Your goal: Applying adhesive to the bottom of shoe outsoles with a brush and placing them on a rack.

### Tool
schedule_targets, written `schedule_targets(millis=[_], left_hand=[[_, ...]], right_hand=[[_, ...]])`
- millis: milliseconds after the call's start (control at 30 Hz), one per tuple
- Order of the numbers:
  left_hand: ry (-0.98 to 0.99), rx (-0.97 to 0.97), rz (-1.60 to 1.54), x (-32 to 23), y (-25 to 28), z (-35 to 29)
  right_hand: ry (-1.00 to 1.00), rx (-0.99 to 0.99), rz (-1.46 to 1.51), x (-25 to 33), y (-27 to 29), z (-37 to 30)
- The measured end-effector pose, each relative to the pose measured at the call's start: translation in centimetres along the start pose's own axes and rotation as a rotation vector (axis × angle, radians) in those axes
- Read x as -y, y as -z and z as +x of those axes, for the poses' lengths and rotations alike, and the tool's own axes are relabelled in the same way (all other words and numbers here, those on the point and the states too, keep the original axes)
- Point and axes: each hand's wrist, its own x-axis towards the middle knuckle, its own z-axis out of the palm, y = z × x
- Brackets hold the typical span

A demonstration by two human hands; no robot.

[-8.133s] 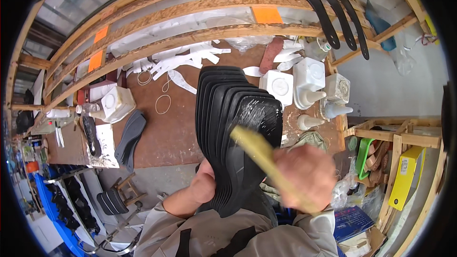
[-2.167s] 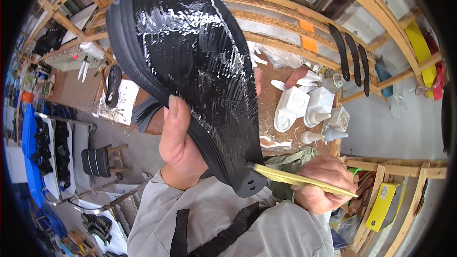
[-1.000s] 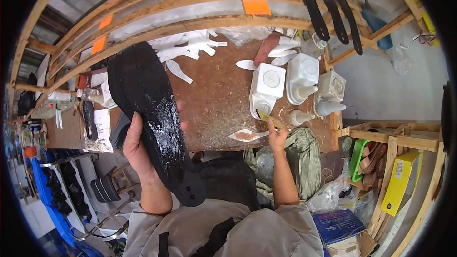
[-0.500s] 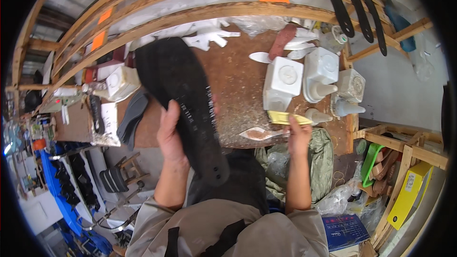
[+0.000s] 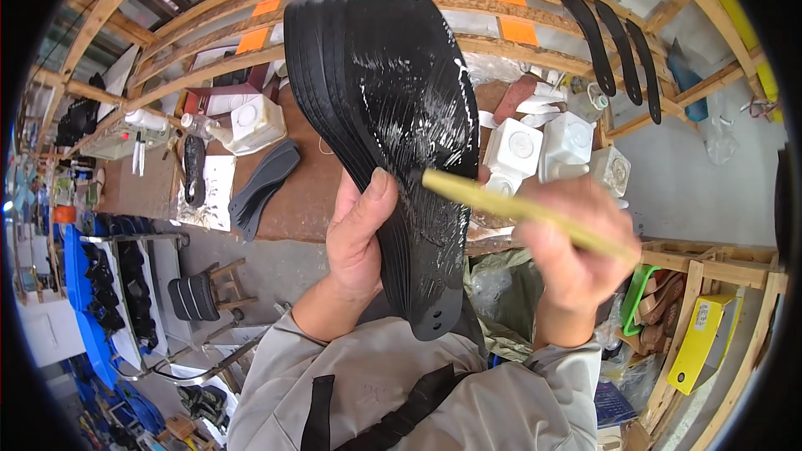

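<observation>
A fanned stack of black shoe soles is held up in front of me, broad end at the top, narrow end with two small holes near my body. My left hand grips the stack by its narrow middle, thumb on the left edge. Wet, glossy streaks and whitish smears cover the top sole. My right hand, blurred, is closed round a long yellow flat strip. The strip's far end reaches over the middle of the top sole; whether it touches I cannot tell.
White plastic bottles stand on the brown workbench behind. Dark grey soles lie left of the stack. Three black strips hang from the wooden rack. A yellow box sits on the shelf at right.
The sole stack has come up closer and its top face now shows wet streaks. My right hand has lifted the yellow strip from near the bottles and brought it left over the soles.
</observation>
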Motion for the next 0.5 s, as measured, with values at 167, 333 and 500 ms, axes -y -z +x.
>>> schedule_targets(millis=[167,333,500], left_hand=[[-0.069,0.099,-0.061,-3.1,-0.1,-0.4],[-0.206,0.185,-0.162,-4.7,0.4,-0.9],[-0.278,0.111,-0.141,-5.8,0.0,-1.2]], right_hand=[[0.183,0.124,0.136,3.1,-0.2,-4.4],[0.090,0.060,0.241,5.9,0.0,-2.8],[0.347,0.163,0.209,6.4,-1.9,-2.5]])
